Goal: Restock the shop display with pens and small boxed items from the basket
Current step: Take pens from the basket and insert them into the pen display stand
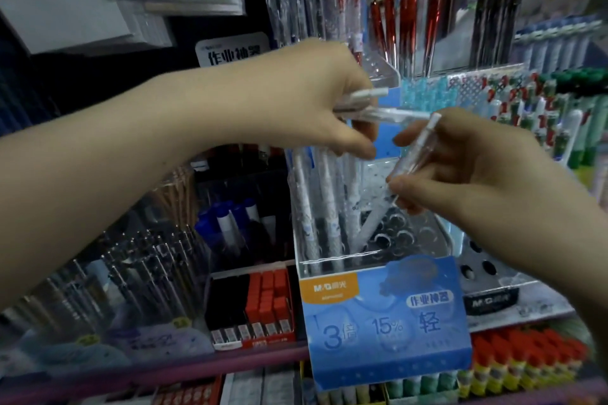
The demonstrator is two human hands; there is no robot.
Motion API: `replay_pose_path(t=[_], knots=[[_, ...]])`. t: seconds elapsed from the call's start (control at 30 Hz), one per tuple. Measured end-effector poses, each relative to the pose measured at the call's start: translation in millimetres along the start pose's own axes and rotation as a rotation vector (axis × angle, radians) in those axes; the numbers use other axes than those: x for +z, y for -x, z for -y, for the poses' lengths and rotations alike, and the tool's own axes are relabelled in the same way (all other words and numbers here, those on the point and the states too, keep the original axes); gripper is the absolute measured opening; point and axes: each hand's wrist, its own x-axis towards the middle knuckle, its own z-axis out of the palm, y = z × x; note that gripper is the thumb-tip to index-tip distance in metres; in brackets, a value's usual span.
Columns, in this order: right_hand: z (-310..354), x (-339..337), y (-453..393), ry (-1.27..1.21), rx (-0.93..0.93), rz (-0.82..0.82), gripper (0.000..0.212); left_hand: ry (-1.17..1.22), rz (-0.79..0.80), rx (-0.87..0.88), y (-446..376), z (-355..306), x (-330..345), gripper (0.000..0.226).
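My left hand [316,102] is closed around a bundle of white pens [388,113] whose ends stick out to the right. My right hand [467,171] pinches a single clear-and-white pen [418,154], tilted, its lower tip pointing down into the clear pen holder [427,240] of the blue display stand [388,322]. Three white patterned pens [329,207] stand in that holder's left part, and another pen leans in its holes. No basket is visible.
Racks of red and black pens [388,23] hang behind. A box of red and black refills [260,302] sits left of the stand, with blue-capped pens [230,223] and clear pens beside it. Green and white pens [566,115] fill the right. A purple shelf edge [197,368] runs below.
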Motion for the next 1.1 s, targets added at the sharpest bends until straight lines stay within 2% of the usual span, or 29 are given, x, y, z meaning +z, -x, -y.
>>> replay_pose_path(t=[0.1, 0.23, 0.3, 0.4, 0.5, 0.6, 0.7, 0.8, 0.83, 0.87, 0.93, 1.0, 1.1], knots=[[1, 9, -2, 0.190, -0.033, 0.062, 0.020, 0.059, -0.066, 0.009, 3, 4, -10, 0.024], [-1, 17, -5, 0.338, -0.042, 0.090, 0.025, 0.048, -0.006, -0.014, 5, 10, -9, 0.022], [0, 20, -5, 0.337, -0.061, 0.045, 0.031, 0.055, 0.003, -0.037, 4, 12, -7, 0.023], [-1, 22, -2, 0.231, -0.023, 0.005, 0.020, 0.061, 0.004, -0.061, 3, 14, -5, 0.020], [-3, 23, -1, 0.182, 0.075, 0.062, 0.012, 0.082, 0.008, -0.098, 3, 13, -4, 0.026], [-3, 20, -2, 0.278, 0.140, 0.144, 0.021, 0.089, 0.008, -0.130, 4, 10, -4, 0.021], [-2, 14, 0, 0.364, 0.142, 0.189, 0.024, 0.168, -0.106, -0.162, 12, 7, -7, 0.025], [0, 8, 2, 0.114, 0.047, -0.016, 0.010, 0.286, -0.469, -0.172, 30, 1, -10, 0.025], [3, 6, 2, -0.033, 0.019, -0.082, 0.007, 0.359, -0.556, -0.170, 37, -4, -11, 0.023], [7, 4, 2, -0.175, -0.004, -0.111, 0.009, 0.459, -0.576, -0.169, 44, -9, -11, 0.023], [17, 2, 3, -0.417, -0.028, -0.067, 0.012, 0.696, -0.451, -0.154, 56, -20, -7, 0.023], [26, 3, 5, -0.592, -0.022, 0.042, 0.021, 0.888, -0.279, -0.151, 62, -30, 4, 0.023], [33, 7, 9, -0.708, 0.002, 0.146, 0.025, 1.061, -0.166, -0.187, 67, -37, 19, 0.022]])
